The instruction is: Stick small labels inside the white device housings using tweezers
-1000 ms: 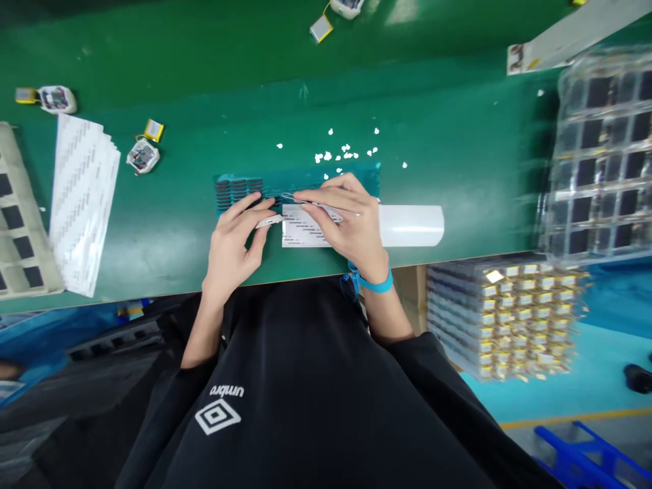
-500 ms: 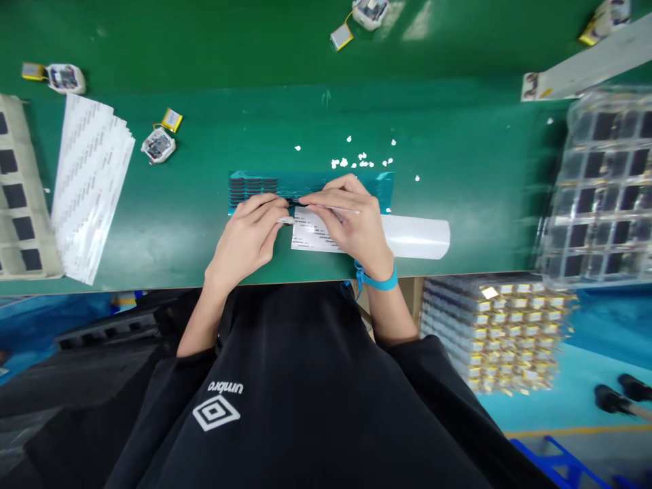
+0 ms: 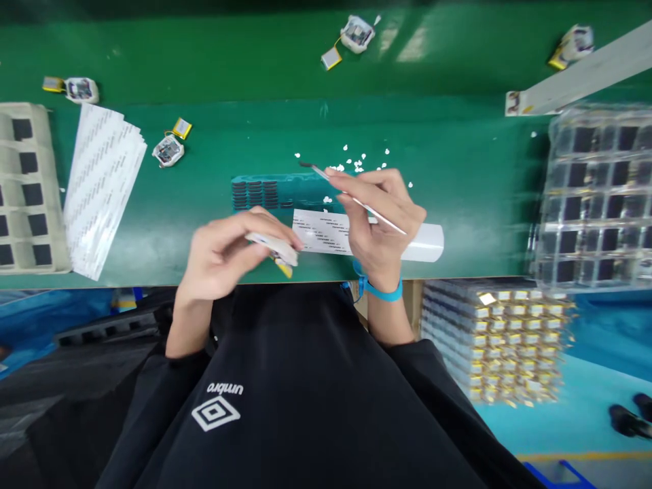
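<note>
Plainly, the one readable word is "umbro", upside down on the black shirt (image 3: 326,401) above a white diamond logo (image 3: 216,413). Rows of small dark print run across the white sheet (image 3: 320,232) on the surface (image 3: 458,156), and fainter print repeats over the fanned sheets (image 3: 106,183) at far left; both are too small to read.

The unit (image 3: 272,247) is a pale, rounded shell, tilted, with a yellow edge at its lower end; motion softens its details. It sits in the left hand (image 3: 221,252), whose grip is clamped on it between thumb and fingers, raised near the sheet's left end.

The right hand (image 3: 384,214) has its grip closed on a thin, pale tool (image 3: 379,216), slanting up to a dark end (image 3: 306,165); whether that is its tip or a held piece, I cannot tell. Beneath lies a blue strip (image 3: 305,187) bearing columns of dark pieces (image 3: 255,193), and white bits (image 3: 359,163) are scattered just beyond.
</note>
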Tool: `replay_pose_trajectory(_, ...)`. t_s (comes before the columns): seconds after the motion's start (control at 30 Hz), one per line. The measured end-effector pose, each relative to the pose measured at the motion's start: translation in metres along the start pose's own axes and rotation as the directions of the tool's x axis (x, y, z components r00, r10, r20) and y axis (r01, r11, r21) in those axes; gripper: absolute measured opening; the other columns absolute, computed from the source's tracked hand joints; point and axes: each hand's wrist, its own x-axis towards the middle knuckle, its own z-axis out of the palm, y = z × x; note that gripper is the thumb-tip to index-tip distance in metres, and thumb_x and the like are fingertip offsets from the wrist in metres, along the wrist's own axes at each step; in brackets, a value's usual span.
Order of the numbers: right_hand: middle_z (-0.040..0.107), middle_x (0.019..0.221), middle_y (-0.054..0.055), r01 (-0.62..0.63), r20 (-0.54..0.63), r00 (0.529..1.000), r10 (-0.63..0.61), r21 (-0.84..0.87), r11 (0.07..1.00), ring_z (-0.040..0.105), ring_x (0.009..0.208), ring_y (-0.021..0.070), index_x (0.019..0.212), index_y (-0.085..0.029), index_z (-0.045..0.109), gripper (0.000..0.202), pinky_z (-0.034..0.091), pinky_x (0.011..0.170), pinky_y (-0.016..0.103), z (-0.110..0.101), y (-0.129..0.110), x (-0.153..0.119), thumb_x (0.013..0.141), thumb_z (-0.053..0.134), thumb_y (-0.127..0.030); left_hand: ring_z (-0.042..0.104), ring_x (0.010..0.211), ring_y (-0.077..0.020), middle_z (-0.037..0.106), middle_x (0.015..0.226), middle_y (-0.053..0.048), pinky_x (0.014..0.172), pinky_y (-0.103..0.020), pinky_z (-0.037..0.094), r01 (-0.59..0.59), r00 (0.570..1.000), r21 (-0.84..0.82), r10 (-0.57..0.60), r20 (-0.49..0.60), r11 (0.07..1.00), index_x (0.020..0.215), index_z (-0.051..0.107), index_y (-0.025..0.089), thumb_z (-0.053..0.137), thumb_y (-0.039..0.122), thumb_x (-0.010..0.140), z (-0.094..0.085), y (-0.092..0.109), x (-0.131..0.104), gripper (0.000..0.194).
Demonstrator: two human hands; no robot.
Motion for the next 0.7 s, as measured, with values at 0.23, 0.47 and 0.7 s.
replay_pose_trajectory(0.23, 0.087, 0.118, 0.001, 0.096, -0.033, 0.995, -0.098, -0.053, 0.994, 0.079, 0.089, 0.0231, 0.133, -0.036, 0.080, 0.032, 0.070, 0.070, 0.044, -0.010, -0.019, -0.006, 0.106, 0.071, -0.021, 0.073, 0.083, -0.0210, 0.082, 0.100, -0.009, 0.065, -0.033, 0.056, 0.237, 0.866, -0.476, -0.406, -0.291, 0.847, 0.089, 0.072, 0.025, 0.083, 0.045, 0.088, 0.015, -0.032, 0.016, 0.023)
replay_pose_trajectory(0.47, 0.085, 0.126, -0.004, 0.184, 0.232, 0.955, -0.184, 0.020, 0.983, 0.078, 0.099, 0.0214, 0.144, -0.043, 0.073, 0.055, 0.072, 0.080, 0.039, -0.019, -0.026, -0.018, 0.098, 0.080, -0.013, 0.064, 0.061, -0.0116, 0.070, 0.079, 0.002, 0.062, -0.026, 0.061, 0.255, 0.804, -0.497, -0.467, -0.367, 0.829, 0.082, 0.064, 0.024, 0.089, 0.040, 0.078, 0.039, -0.039, 0.012, 0.030)
replay_pose_trajectory(0.7, 0.084, 0.128, -0.003, 0.226, 0.270, 0.937, -0.220, 0.009, 0.974, 0.079, 0.100, 0.0213, 0.138, -0.040, 0.078, 0.051, 0.072, 0.083, 0.038, -0.019, -0.028, -0.019, 0.096, 0.083, -0.011, 0.068, 0.062, -0.0117, 0.068, 0.078, 0.004, 0.062, -0.025, 0.065, 0.274, 0.816, -0.501, -0.475, -0.331, 0.821, 0.076, 0.053, 0.023, 0.081, 0.029, 0.078, 0.045, -0.027, 0.012, 0.029)
